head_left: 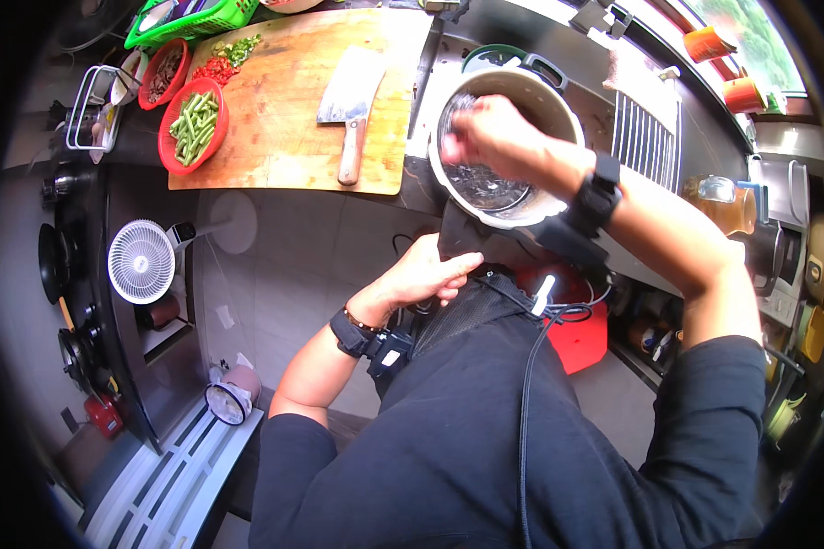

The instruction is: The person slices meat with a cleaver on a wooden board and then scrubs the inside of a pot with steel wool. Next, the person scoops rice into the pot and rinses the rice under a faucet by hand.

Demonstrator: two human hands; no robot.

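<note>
A deep metal pot (558, 117), which looks like a pressure cooker base with dark handles, sits tilted toward me at the counter's edge. Its inside shows wet, shiny metal at the bottom. My left hand (428, 272) is closed round the long dark handle (458, 236) on the near side. Inside the mouth of the pot is my right hand (496, 137), close to the left inner wall. Its fingers are curled and partly blurred. Something dark and roundish is by the fingertips, but I cannot make out what it is.
Left of the pot, a cleaver (350, 91) lies on a wooden cutting board (288, 101) with chopped red and green peppers (222, 64). A red bowl of green beans (192, 130) overlaps its edge. A wire rack (645, 133) stands right. A white fan (142, 262) is lower left.
</note>
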